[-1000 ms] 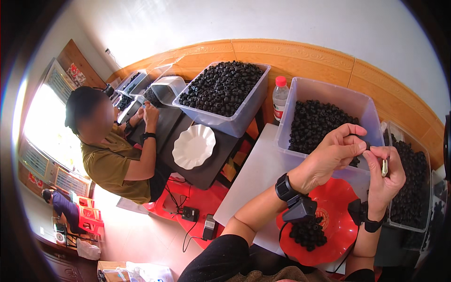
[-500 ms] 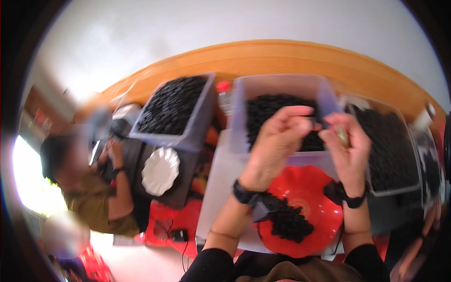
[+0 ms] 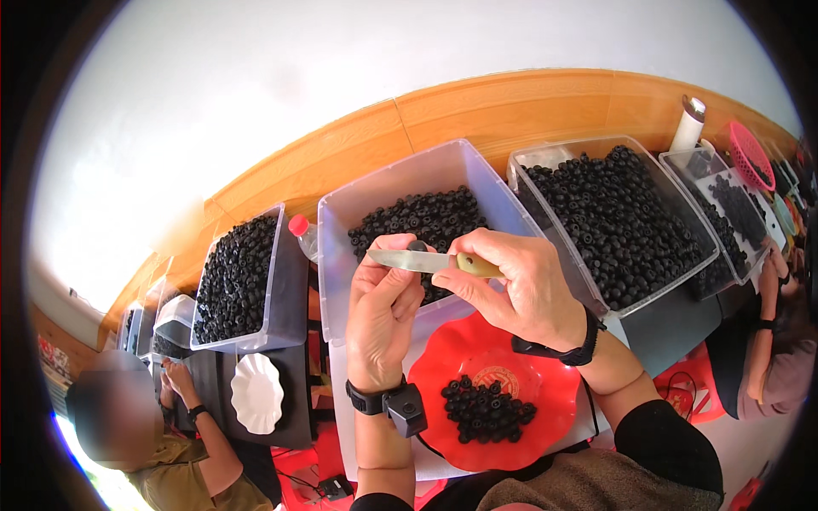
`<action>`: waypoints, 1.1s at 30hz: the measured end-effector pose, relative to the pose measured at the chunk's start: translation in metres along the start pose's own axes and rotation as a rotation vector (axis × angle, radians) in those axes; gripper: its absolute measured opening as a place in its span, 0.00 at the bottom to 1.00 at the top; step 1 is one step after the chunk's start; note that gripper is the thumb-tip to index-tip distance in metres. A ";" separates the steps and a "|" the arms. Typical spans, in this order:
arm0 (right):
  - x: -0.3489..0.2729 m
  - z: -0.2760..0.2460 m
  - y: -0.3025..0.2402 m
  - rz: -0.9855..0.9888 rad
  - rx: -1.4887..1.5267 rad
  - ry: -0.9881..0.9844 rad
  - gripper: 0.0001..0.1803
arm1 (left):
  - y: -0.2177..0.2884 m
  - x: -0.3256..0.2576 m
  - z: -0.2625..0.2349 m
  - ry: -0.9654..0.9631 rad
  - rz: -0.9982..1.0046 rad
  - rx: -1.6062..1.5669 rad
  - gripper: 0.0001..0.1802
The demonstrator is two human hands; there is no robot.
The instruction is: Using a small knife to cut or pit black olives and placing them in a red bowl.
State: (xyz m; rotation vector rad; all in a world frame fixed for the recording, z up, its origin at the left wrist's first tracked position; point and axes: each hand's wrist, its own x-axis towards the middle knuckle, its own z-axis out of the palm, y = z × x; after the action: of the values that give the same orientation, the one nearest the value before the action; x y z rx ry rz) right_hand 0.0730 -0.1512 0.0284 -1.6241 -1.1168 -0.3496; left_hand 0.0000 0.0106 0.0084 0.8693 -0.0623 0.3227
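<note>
At the centre of the frame, in the head view, the left hand (image 3: pixel 383 311) holds a small, round black piece (image 3: pixel 417 246) at its fingertips, its fingers bent and seemingly closed on it, though the blade hides part of that grip. The right hand (image 3: pixel 528 285) is wrapped around the yellow-green handle of a short knife with a pale metal blade (image 3: pixel 435 262), which lies nearly level across the left fingers, its upper edge close beside the piece; whether they touch is hard to tell. Below, a red, wavy-rimmed plastic dish (image 3: pixel 558 402) carries a heap of similar black pieces (image 3: pixel 486 413); behind the hands, a translucent, bluish plastic bin (image 3: pixel 400 183) holds many more. With so small a piece, good handling probably means a firm pinch, the left fingertips out of the edge's path, the left thumb as a steady rest, and short strokes made by the right thumb and fingers rather than the whole arm, the blade angled for a clear view of the contact.
</note>
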 end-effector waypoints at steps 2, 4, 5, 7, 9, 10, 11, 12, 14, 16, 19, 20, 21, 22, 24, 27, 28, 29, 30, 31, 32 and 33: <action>0.000 -0.001 0.001 -0.015 -0.023 0.013 0.12 | -0.002 0.001 -0.001 -0.001 -0.004 -0.002 0.10; 0.001 -0.004 -0.001 0.014 -0.047 -0.038 0.11 | -0.002 0.001 -0.001 0.014 -0.011 -0.009 0.11; 0.002 -0.004 0.000 0.015 -0.047 -0.035 0.11 | -0.001 0.001 -0.001 0.013 -0.013 -0.007 0.11; 0.002 -0.001 0.004 -0.006 -0.035 -0.017 0.11 | -0.001 0.002 -0.003 0.002 0.018 0.000 0.11; 0.003 -0.001 0.004 -0.008 -0.025 -0.018 0.12 | 0.000 0.002 -0.002 0.006 0.033 0.004 0.10; 0.003 -0.001 0.005 -0.008 -0.020 -0.021 0.12 | -0.001 0.002 -0.002 0.009 0.046 0.002 0.10; 0.003 0.000 0.006 -0.007 -0.020 -0.020 0.12 | -0.001 0.003 -0.002 0.008 0.044 0.003 0.10; 0.003 0.002 0.007 0.011 -0.016 -0.006 0.14 | 0.000 0.003 -0.001 0.020 0.071 0.033 0.10; 0.003 0.004 0.010 0.027 -0.009 0.007 0.16 | 0.003 0.000 0.001 0.033 0.100 0.065 0.10; 0.005 0.001 0.025 0.130 -0.241 0.058 0.17 | 0.005 0.000 0.005 -0.061 0.126 0.059 0.13; 0.008 0.002 0.027 0.278 -0.114 0.061 0.16 | 0.012 -0.007 0.008 -0.054 0.186 0.100 0.19; 0.006 0.004 0.025 0.276 -0.113 0.059 0.16 | 0.013 -0.006 0.007 -0.052 0.189 0.101 0.19; 0.004 0.007 0.023 0.214 -0.049 0.053 0.14 | 0.013 -0.005 0.005 -0.022 0.176 0.096 0.19; 0.002 0.008 0.021 0.152 0.013 0.047 0.13 | 0.012 -0.002 0.003 0.006 0.162 0.092 0.19; 0.002 0.005 0.013 0.129 0.026 0.021 0.13 | 0.008 0.001 0.001 0.013 0.165 0.109 0.21; 0.002 0.004 0.004 0.085 0.037 -0.014 0.12 | 0.010 -0.002 0.003 0.028 0.178 0.138 0.23; 0.001 0.004 0.004 0.078 0.043 -0.012 0.14 | 0.009 -0.001 0.004 0.021 0.178 0.146 0.22; 0.001 0.004 0.004 0.069 0.050 -0.009 0.15 | 0.008 0.000 0.005 0.013 0.178 0.155 0.22; 0.001 0.003 0.004 0.071 0.049 -0.008 0.15 | 0.007 0.001 0.004 0.012 0.176 0.154 0.22; 0.001 0.002 0.005 0.069 0.032 -0.024 0.15 | 0.006 0.001 0.004 0.020 0.183 0.174 0.21; 0.001 0.001 0.005 0.066 0.015 -0.040 0.15 | 0.005 0.002 0.004 0.028 0.190 0.194 0.21; 0.002 0.001 0.005 0.067 0.013 -0.038 0.15 | 0.004 0.003 0.004 0.026 0.189 0.194 0.21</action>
State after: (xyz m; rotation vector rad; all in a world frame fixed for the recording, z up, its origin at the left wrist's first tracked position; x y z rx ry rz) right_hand 0.0779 -0.1497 0.0261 -1.6584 -1.0883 -0.2679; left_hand 0.0017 0.0102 0.0145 1.0537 -0.0900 0.5236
